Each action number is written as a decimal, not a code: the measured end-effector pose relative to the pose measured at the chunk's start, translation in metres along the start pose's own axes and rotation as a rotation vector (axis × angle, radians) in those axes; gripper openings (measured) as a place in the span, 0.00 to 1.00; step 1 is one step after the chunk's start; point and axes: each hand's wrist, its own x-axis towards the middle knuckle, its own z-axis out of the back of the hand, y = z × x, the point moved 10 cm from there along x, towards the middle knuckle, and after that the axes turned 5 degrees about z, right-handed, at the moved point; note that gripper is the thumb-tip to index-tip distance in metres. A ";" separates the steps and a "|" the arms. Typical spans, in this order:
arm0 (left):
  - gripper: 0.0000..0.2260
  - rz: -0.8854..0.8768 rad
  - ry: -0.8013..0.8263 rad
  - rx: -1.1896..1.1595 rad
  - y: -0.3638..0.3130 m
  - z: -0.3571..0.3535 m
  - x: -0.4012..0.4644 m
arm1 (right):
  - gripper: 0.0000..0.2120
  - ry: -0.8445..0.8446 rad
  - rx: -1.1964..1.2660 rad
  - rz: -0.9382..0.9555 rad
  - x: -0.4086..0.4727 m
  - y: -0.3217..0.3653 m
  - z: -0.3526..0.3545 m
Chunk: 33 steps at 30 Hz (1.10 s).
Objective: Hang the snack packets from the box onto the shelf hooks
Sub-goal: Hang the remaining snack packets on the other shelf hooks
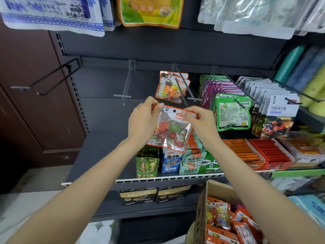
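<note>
Gummy packet [171,131], a clear pouch with an orange top band, is hanging between both hands in front of the dark metal shelf unit [105,81]. Left hand [143,120] is pinching its top corner at 10 o'clock; right hand [202,120] is pinching the opposite corner at 2 o'clock. Matching packets [173,87] are hanging on a grey hook [181,87] just above, at 12 o'clock. Two bare hooks [125,85] are jutting out at 10 o'clock. Brown cardboard box [204,208] of packets is sitting at 5 o'clock, below the white-edged shelf lip [158,178].
</note>
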 end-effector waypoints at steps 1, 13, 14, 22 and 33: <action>0.10 -0.012 -0.026 0.006 0.004 0.007 -0.002 | 0.05 0.013 0.002 0.009 -0.001 0.002 -0.007; 0.11 0.142 -0.337 0.090 0.061 0.103 -0.018 | 0.05 0.128 -0.021 0.109 0.022 0.044 -0.107; 0.12 0.161 -0.336 0.095 0.065 0.105 -0.017 | 0.05 0.128 -0.026 0.112 0.023 0.045 -0.110; 0.12 0.280 -0.318 0.132 0.079 0.105 -0.010 | 0.08 0.128 -0.124 0.136 0.029 0.049 -0.120; 0.13 0.304 -0.372 0.191 0.085 0.109 -0.005 | 0.07 0.134 -0.141 0.184 0.026 0.061 -0.127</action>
